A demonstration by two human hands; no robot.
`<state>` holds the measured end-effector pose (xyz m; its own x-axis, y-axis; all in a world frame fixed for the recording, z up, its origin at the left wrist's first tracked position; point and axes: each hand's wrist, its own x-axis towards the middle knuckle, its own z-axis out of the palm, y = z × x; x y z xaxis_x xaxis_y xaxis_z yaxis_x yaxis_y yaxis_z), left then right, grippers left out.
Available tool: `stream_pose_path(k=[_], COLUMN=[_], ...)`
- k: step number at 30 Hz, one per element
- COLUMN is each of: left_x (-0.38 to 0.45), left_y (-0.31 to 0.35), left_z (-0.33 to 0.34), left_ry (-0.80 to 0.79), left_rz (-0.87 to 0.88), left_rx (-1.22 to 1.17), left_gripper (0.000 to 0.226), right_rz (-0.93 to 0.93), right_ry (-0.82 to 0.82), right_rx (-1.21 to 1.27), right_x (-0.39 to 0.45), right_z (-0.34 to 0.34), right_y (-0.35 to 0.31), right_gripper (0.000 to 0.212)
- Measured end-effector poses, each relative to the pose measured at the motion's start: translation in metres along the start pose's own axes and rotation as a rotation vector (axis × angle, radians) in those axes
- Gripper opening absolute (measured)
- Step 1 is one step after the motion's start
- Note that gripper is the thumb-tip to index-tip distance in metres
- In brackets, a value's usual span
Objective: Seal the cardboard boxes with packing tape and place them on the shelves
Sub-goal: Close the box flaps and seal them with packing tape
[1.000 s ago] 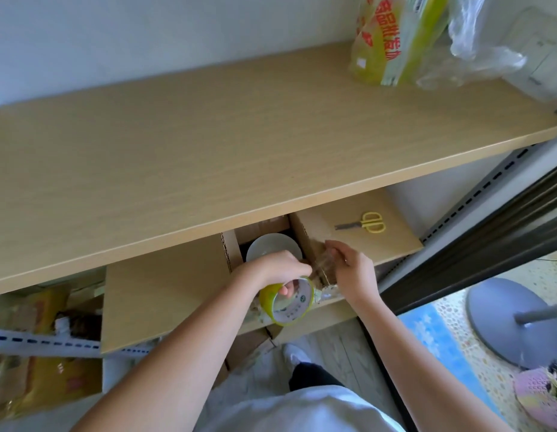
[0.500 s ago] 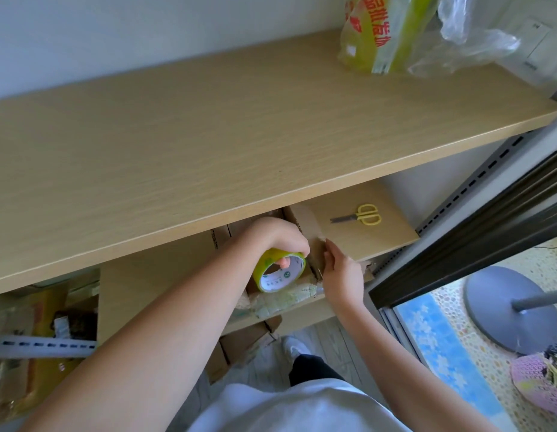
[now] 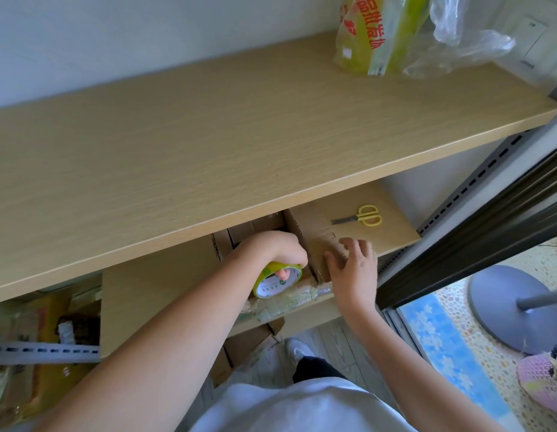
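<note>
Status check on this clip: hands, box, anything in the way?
Left hand grips tape roll at the box's front edge. Right hand open, flat on cardboard box flap. Box unsealed, on lower shelf. Scissors lie beyond, apart from both hands.

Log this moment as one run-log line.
step: taping box | left hand: grips tape roll | right hand: fingers spread on box flap | scissors: idle on flap | box: on lower shelf

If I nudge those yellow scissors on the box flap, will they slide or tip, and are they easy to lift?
The scissors lie flat on the cardboard flap, so they would probably slide rather than tip or roll. They look small, with plastic handles, so likely light and stiff. The flap itself may flex under a push, since it juts out from the box.
</note>
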<state>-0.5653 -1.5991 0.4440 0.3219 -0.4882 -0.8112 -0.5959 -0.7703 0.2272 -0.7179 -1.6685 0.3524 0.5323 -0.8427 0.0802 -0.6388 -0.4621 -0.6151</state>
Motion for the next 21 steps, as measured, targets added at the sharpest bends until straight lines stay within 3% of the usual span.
stream_pose_path(k=[4, 8, 13, 17, 21], left_x=[0.0, -0.006, -0.024, -0.027, -0.033], left_y=[-0.001, -0.005, -0.024, -0.046, -0.047], left_z=[0.003, 0.003, -0.001, 0.003, 0.008], left_ry=[0.019, 0.055, 0.032, 0.005, 0.063], left_rz=[-0.001, 0.045, 0.195, 0.33, 0.444], left_rx=[0.015, -0.144, -0.516, -0.731, -0.686], left_gripper=[0.033, 0.034, 0.008, 0.046, 0.043], right_rz=[-0.199, -0.106, -0.023, -0.013, -0.054], right_ry=[-0.102, -0.169, -0.203, -0.221, -0.251], right_rx=[0.003, 0.053, 0.011, -0.015, -0.077], right_x=[-0.011, -0.015, -0.01, -0.01, -0.008], right_z=[0.001, 0.007, 0.005, 0.004, 0.003], right_y=[-0.006, -0.007, -0.012, -0.014, -0.015], right_gripper=[0.026, 0.029, 0.023, 0.022, 0.02])
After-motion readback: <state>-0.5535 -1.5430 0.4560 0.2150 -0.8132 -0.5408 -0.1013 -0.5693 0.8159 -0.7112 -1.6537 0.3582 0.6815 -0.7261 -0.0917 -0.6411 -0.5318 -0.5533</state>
